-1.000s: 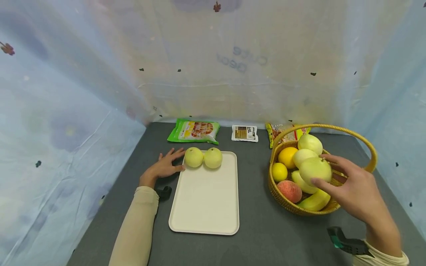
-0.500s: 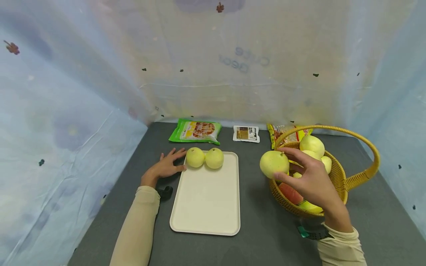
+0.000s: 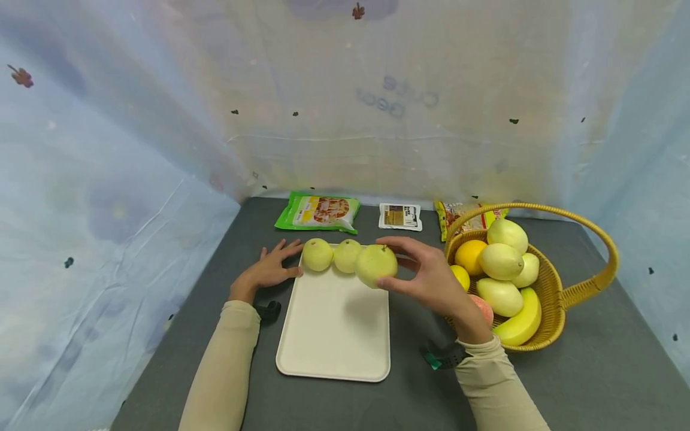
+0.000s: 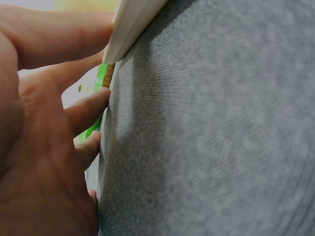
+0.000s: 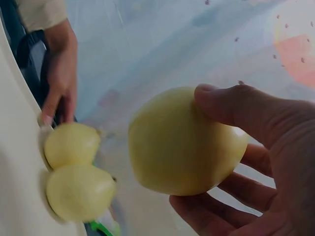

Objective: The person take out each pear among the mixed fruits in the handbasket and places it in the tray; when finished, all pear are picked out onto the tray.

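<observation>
My right hand (image 3: 431,275) grips a round yellow-green pear (image 3: 376,266) between thumb and fingers, above the upper right corner of the cream tray (image 3: 334,335). In the right wrist view the held pear (image 5: 182,142) is clear of the tray, thumb on one side and fingers on the other. Two similar pears, a left one (image 3: 317,255) and a right one (image 3: 347,256), sit side by side along the tray's far edge. At the tray's upper left, my left hand (image 3: 268,268) lies with fingers spread, its thumb (image 4: 69,37) touching the tray's rim.
On the right stands a wicker basket (image 3: 552,323) with a tall handle, holding several pale fruits, a banana (image 3: 521,320), an orange (image 3: 470,256) and a partly hidden peach (image 3: 483,308). Behind lie a green food bag (image 3: 318,212), a white packet (image 3: 400,216) and a yellow bag (image 3: 447,215).
My right hand has carried the pear leftward from over the basket to over the tray. The left hand and the two pears on the tray have stayed in place.
</observation>
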{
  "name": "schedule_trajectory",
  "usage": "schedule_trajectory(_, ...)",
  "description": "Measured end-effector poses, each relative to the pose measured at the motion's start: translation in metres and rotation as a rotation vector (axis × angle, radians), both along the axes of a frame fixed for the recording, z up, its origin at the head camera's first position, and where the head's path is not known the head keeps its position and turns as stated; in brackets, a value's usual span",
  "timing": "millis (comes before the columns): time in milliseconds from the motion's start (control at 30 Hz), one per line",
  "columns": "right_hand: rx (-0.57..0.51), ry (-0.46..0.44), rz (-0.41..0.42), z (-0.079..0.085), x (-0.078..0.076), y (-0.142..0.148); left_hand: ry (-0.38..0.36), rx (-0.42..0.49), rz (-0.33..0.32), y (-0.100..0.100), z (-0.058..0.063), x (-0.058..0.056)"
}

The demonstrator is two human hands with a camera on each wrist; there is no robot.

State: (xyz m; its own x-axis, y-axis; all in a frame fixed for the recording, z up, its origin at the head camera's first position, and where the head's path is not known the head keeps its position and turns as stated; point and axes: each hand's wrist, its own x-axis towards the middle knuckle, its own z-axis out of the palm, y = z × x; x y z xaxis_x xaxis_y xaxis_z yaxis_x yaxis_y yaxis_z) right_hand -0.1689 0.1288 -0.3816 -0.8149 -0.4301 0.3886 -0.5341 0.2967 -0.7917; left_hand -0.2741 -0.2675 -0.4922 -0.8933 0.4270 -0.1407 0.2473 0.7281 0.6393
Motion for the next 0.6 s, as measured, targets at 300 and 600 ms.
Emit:
schedule_trajectory(300, -0.058, -0.061, 0.110, -0.020, -0.019, -0.043, -0.010, 0.006, 0.008, 0.001, 0.001, 0.000)
schedule_trajectory(600, -0.085, -0.155, 0.164, -0.047, -0.033, -0.074, -0.009, -0.002, 0.015, 0.003, 0.003, 0.002)
